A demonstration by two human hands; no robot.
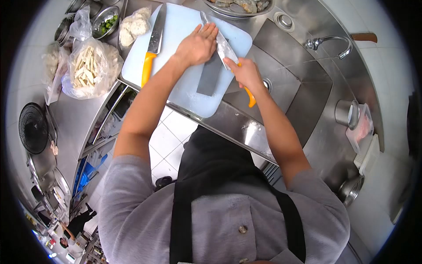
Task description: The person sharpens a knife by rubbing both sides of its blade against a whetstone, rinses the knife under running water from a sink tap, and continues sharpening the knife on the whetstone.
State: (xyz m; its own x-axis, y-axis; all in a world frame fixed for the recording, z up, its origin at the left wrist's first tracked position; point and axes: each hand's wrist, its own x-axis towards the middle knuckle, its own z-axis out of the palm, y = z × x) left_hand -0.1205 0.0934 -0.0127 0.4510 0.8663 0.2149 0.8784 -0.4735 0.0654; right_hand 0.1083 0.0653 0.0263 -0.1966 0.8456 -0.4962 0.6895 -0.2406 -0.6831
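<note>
My right hand (246, 72) is wrapped round the yellow handle of a knife (224, 46), whose blade points up and to the left. My left hand (198, 45) lies with its palm down and fingers stretched out, its fingertips at the upper part of that blade. Under the blade and my left hand is a dark grey sharpening stone (210, 77), partly hidden, on a light blue cutting board (187, 90). A second knife (157, 37) with a yellow handle rests on the board to the left of my left hand.
Right of the board are a steel sink (281, 66) and a faucet (329, 42). A bowl of shellfish (239, 6) stands beyond the board. Plastic bags of pale food (90, 68) sit at the left. A person (79, 224) is far off at the lower left.
</note>
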